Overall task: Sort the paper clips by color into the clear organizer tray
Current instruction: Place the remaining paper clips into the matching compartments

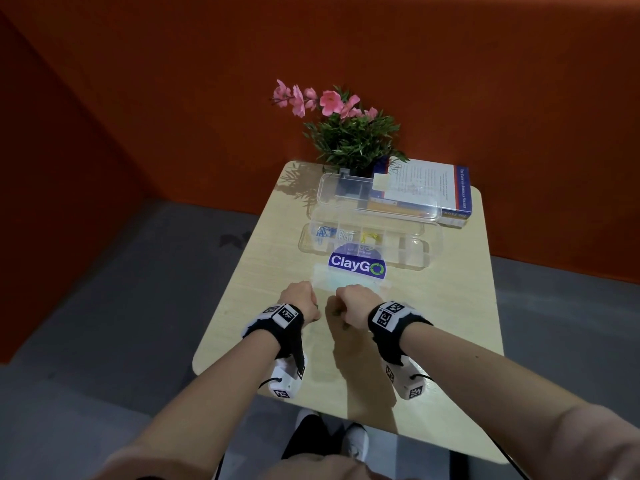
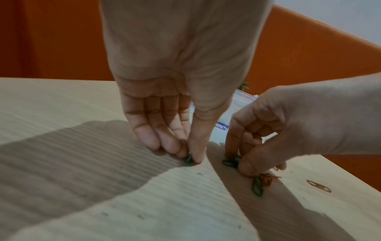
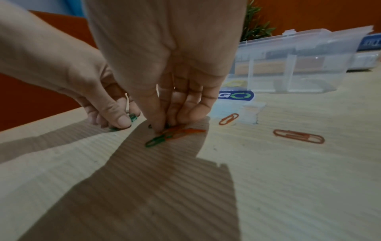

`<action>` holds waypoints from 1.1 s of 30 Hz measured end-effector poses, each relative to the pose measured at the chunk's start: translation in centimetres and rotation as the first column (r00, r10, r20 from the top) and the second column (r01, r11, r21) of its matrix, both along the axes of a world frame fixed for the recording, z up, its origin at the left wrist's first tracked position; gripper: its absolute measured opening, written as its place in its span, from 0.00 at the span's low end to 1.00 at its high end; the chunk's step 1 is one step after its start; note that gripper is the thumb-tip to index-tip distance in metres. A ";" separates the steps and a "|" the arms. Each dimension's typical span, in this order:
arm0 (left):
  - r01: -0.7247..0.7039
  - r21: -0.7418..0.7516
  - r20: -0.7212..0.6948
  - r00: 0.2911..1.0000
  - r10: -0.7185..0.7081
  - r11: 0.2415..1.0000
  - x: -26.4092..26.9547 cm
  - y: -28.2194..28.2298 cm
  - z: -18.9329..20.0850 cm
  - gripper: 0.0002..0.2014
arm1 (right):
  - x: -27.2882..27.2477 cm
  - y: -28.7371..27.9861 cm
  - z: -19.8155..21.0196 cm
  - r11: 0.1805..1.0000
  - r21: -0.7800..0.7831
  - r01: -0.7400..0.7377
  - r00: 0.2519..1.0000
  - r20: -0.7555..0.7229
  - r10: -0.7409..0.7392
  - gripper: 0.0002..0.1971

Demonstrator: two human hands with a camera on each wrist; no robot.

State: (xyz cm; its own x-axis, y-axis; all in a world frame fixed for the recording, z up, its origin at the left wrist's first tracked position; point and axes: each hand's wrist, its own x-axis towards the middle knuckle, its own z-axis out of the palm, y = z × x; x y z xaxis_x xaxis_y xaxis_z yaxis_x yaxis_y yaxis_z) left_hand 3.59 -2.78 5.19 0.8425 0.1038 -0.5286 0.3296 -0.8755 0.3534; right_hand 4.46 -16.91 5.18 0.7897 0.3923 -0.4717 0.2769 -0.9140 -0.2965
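Both hands hover close together over the wooden table, fingers curled down. My left hand (image 2: 191,159) pinches a green paper clip (image 2: 188,160) between thumb and fingers at the table surface. Beside it, my right hand (image 3: 163,126) pinches at a small pile of green clips (image 3: 154,141) and orange clips (image 3: 185,131); its thumb and forefinger close on a green one (image 2: 228,162). Two more orange clips (image 3: 299,136) lie loose to the right. The clear organizer tray (image 1: 433,251) stands beyond the hands with its lid up, holding blue clips (image 1: 323,233), white clips (image 1: 346,234) and yellow clips (image 1: 369,237) in separate compartments.
A "ClayGo" sticker (image 1: 356,265) lies between the hands and the tray, with a small clear box (image 3: 250,112) near it. A potted plant with pink flowers (image 1: 349,133) and a book (image 1: 429,188) stand at the table's far edge.
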 end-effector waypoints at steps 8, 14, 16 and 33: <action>-0.002 -0.010 -0.030 1.000 0.002 1.000 0.4 -0.1 -0.3 0.12 | 0.0 0.1 -0.3 0.999 -0.046 -0.019 1.000 0.001 0.019 0.14; 0.103 -0.003 0.003 0.995 -0.103 0.995 0.4 -0.1 -0.5 0.09 | 0.1 -0.5 -0.3 0.998 0.025 0.055 0.998 0.027 -0.056 0.10; 0.139 0.010 0.023 0.990 -0.139 0.990 0.3 0.0 -0.5 0.09 | 0.2 -1.0 -0.2 0.984 0.101 0.150 0.989 -0.001 -0.150 0.09; 0.294 -0.132 0.031 0.956 -0.292 0.947 -0.5 -3.8 0.2 0.09 | 0.1 -7.4 0.6 0.074 0.475 0.877 0.446 -0.745 -0.496 0.08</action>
State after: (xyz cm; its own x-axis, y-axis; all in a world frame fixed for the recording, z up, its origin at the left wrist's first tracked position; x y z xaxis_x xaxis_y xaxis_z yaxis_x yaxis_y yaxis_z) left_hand 3.07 -6.55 5.38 0.8308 -0.2195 -0.5115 0.0614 -0.8772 0.4761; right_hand 4.57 -24.30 5.77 0.7812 0.0460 -0.6226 -0.6243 0.0517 -0.7795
